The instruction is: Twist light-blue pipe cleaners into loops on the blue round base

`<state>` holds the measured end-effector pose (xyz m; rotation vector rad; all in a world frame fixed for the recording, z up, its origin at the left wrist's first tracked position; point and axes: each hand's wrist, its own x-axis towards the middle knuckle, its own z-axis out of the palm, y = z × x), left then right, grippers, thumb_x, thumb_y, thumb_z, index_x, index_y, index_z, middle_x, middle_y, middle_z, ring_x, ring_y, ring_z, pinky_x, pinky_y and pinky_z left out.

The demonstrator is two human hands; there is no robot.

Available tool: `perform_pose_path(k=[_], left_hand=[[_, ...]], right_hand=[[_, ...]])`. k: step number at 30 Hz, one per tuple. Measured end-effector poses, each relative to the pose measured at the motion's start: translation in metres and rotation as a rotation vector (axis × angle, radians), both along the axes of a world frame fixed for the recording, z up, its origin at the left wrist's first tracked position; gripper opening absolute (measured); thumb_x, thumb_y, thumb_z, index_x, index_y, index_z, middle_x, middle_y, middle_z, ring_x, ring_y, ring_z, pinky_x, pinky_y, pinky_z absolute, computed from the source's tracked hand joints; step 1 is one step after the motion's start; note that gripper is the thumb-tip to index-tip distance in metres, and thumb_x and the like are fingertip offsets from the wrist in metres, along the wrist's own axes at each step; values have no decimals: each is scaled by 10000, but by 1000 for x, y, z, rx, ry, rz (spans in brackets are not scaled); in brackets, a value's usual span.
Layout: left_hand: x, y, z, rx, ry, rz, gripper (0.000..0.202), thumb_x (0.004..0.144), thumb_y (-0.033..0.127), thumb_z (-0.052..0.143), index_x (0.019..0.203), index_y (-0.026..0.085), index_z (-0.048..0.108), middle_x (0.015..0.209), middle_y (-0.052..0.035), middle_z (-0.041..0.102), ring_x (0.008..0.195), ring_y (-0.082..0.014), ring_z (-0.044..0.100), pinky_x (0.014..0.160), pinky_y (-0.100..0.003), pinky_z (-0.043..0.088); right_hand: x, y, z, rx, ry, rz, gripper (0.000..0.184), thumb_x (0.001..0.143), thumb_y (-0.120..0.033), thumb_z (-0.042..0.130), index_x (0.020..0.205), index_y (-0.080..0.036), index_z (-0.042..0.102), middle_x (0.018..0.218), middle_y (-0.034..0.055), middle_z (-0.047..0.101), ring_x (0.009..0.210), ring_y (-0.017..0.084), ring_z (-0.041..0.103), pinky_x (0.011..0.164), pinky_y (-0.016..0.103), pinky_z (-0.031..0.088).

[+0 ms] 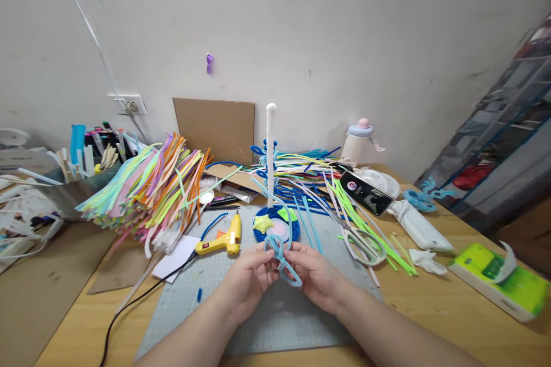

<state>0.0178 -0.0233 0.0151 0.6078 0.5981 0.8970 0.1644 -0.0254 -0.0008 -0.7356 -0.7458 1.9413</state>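
Between my two hands is a light blue pipe cleaner point(289, 273) bent into loops, with one long end curving up. My left hand point(252, 275) pinches it from the left side. The fingers of my right hand point(316, 275) are closed on its right side. Just behind stands a round dark blue base point(259, 236) bearing a yellow star point(263, 223), a green piece point(287, 215) and a pale pink middle. A white fuzzy post point(270, 149) rises upright behind the base, with blue curled pieces beside it. The fingertips are partly hidden by the loops.
A yellow glue gun point(224, 239) lies left on the grey cutting mat point(181, 315), its black cord trailing frontward. Scissors point(365, 245), a phone point(365, 192) and green pipe cleaners lie right. A big pipe-cleaner bundle point(146, 183) is at left; a tissue pack point(499, 281) is far right.
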Motion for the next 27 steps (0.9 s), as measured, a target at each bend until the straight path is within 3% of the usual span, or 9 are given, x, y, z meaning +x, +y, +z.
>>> perform_pose_path(k=[5,12,14,18,22,27], left_hand=[[3,1,-4,50,8,-25,192,797,253,563,903,113,641,841,-89,655,755,-142,584,699,-247,421],[-4,5,-14,-120,-61,-84,207,812,297,547,979,199,618,948,-36,634,844,-123,567,753,-241,396],[-5,5,-13,-119,-45,-112,223,813,314,541,977,188,623,918,-43,634,844,-129,564,766,-247,390],[-2,4,-8,-51,-9,-174,251,806,327,548,988,173,625,868,-56,623,791,-140,558,744,-266,394],[-1,3,-6,33,-18,-121,203,808,290,546,915,145,638,824,-50,597,745,-128,536,713,-259,395],[-2,5,-3,17,22,-75,154,768,264,598,802,122,645,702,-22,564,655,-95,503,661,-218,380]], right_hand=[[-1,0,-2,10,-25,-34,202,702,-272,690,840,-131,645,727,39,657,593,99,562,522,187,375],[-4,-1,4,176,-126,-156,168,703,-301,686,780,-161,632,611,-23,584,503,70,463,479,180,324],[-4,-2,6,217,-186,-202,181,687,-317,698,758,-169,624,600,-35,569,474,62,425,454,179,302],[-4,-2,7,291,-253,-229,219,660,-350,712,744,-171,616,678,-9,600,590,103,506,510,196,358],[-3,-3,8,328,-275,-205,226,678,-368,692,737,-170,601,651,-6,593,596,115,517,532,214,378],[-4,-4,12,341,-259,-195,228,691,-382,673,723,-175,584,605,-15,582,485,83,420,476,214,332]])
